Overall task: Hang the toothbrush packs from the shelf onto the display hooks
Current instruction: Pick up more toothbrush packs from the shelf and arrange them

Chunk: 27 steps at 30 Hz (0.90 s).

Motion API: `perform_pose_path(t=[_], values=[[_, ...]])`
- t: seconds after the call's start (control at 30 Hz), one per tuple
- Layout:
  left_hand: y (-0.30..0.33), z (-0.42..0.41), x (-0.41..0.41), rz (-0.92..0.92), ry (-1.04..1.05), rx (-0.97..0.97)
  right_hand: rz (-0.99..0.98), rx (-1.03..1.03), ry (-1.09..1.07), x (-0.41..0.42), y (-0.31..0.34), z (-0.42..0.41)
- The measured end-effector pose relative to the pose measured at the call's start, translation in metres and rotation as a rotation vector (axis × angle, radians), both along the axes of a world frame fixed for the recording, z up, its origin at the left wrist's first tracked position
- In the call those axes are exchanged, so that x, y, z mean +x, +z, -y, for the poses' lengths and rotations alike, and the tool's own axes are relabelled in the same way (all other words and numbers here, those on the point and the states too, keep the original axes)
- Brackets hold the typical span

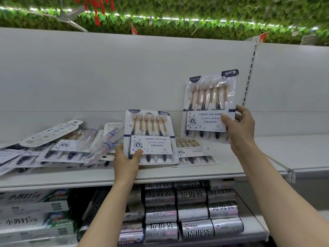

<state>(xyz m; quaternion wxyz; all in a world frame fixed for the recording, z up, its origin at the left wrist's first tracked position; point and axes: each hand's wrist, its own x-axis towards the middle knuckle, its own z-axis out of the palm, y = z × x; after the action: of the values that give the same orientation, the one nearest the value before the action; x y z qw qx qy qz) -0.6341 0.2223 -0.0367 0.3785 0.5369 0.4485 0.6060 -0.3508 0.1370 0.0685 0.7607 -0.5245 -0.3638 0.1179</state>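
Two clear-plastic blister packs of six toothbrushes, each with a white card label reading "CARING FOR GUMS / YIKOJIFE", dark navy trim and a "6PCS" tab at the top corner. Brushes inside with gold necks, white handles and navy ends, lined up side by side.

Left pack [151,138] held upright over the white metal shelf [160,173], long axis near vertical, brush heads up, label facing the camera. Gripped at its lower left corner by the left hand [126,160], thumb across the front of the card, fingers behind.

Right pack [210,106] held higher, against the pale grey back panel [124,72], long axis near vertical and leaning slightly, top tilted a little rightward, heads up. Pinched at its right edge by the right hand [240,125], thumb on the label front, fingers curled round the back. Upper tab close to the panel; whether touching it, hard to say in the blur.

Flat on the shelf just behind and right of the left pack, another matching toothbrush pack [194,155], heads pointing away. To the left, a loose heap of assorted toothbrush packs [58,148], overlapping at mixed angles, some face down.

Below the shelf, silver rolls with black Chinese lettering [192,207] stacked in rows, and green-and-white toothpaste boxes [33,211] at lower left. Above, green artificial leaves [178,13].
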Motion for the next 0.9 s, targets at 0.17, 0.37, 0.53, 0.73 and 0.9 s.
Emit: perform_pose_path(t=[0.17, 0.37, 0.53, 0.73, 0.9], values=[[0.005, 0.007, -0.001, 0.004, -0.059, 0.009, 0.018, 0.03, -0.004, -0.005, -0.004, 0.02], [0.01, 0.001, -0.017, -0.055, -0.193, 0.0, -0.038, 0.078, 0.029, -0.012, -0.003, 0.041], [0.02, 0.003, -0.033, -0.141, -0.232, 0.077, -0.06, 0.112, 0.057, -0.023, 0.001, 0.049], [0.021, 0.016, -0.045, -0.129, -0.244, 0.105, -0.06, 0.151, 0.076, -0.039, 0.003, 0.049], [0.017, 0.032, -0.066, -0.093, -0.239, 0.098, -0.075, 0.165, 0.101, -0.052, 0.003, 0.052]])
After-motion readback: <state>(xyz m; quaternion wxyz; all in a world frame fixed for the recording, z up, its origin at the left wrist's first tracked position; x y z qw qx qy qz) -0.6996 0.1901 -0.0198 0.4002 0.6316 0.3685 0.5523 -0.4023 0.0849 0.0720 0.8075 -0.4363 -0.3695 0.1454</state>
